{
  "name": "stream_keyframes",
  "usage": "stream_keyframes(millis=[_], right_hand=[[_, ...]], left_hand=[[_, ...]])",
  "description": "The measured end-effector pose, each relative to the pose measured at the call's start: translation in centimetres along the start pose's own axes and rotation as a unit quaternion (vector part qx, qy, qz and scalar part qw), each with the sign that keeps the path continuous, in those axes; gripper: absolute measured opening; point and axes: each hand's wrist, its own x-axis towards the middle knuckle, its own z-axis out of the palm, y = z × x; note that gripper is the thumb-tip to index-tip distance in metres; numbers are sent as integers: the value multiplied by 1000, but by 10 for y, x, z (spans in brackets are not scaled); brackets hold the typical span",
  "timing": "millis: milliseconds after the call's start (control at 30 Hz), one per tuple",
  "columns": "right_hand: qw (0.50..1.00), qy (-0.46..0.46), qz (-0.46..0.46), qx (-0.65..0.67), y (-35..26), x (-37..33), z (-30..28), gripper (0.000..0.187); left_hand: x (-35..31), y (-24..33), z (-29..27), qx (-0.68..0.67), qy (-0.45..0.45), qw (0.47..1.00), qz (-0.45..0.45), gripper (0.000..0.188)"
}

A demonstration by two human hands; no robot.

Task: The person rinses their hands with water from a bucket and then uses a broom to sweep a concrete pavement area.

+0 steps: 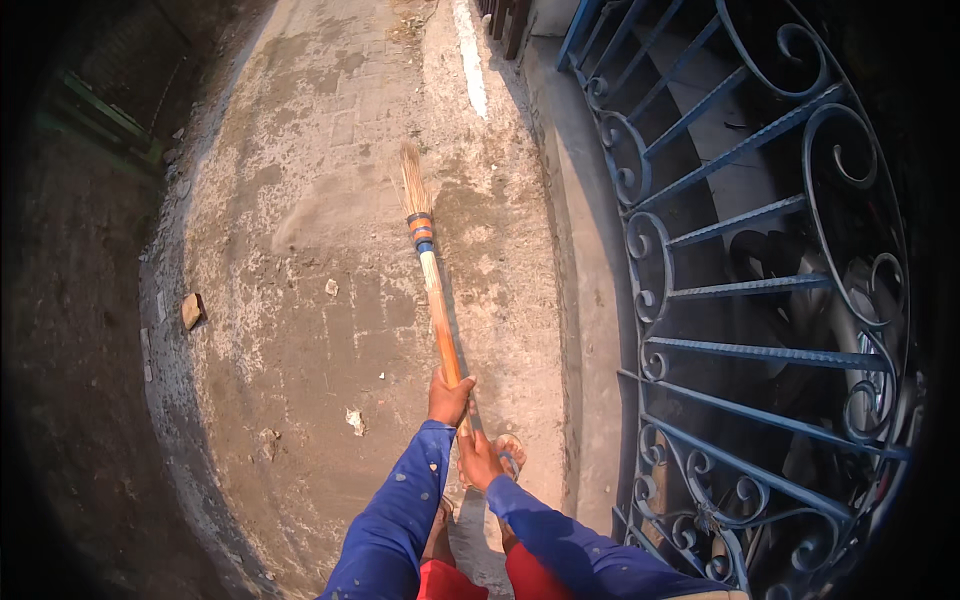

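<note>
A long-handled broom (440,314) with straw-coloured bristles reaches away from me over the paved ground. Orange and dark bands with a blue collar bind its bristles to the handle. My left hand (450,398) is wrapped around the lower handle. Closer to me, my right hand (481,460) also grips it, near the end, which is mostly hidden by the hands. The bristle tips point up the path; whether they touch the ground I cannot tell. Both my arms are in blue sleeves.
A blue metal fence (740,290) with scrolls stands on a low concrete ledge (592,300) at the right. A brown stone (191,311) and a pale scrap (355,421) lie on the left of the path. My sandalled foot (511,452) is just right of the broom.
</note>
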Motion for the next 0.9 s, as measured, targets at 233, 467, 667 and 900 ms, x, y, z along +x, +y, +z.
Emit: stream_keyframes(millis=[233, 467, 667, 900], right_hand=[[975, -162, 136, 67, -33, 56, 10, 42], [999, -35, 14, -15, 20, -73, 36, 48], [995, -20, 52, 86, 116, -20, 58, 39], [995, -80, 55, 16, 84, -145, 67, 44]], left_hand=[[63, -16, -30, 48, 58, 988, -134, 13], [-69, -47, -60, -36, 42, 995, -78, 17], [-52, -96, -56, 39, -40, 987, -148, 16], [-153, -94, -109, -34, 15, 999, -35, 10]])
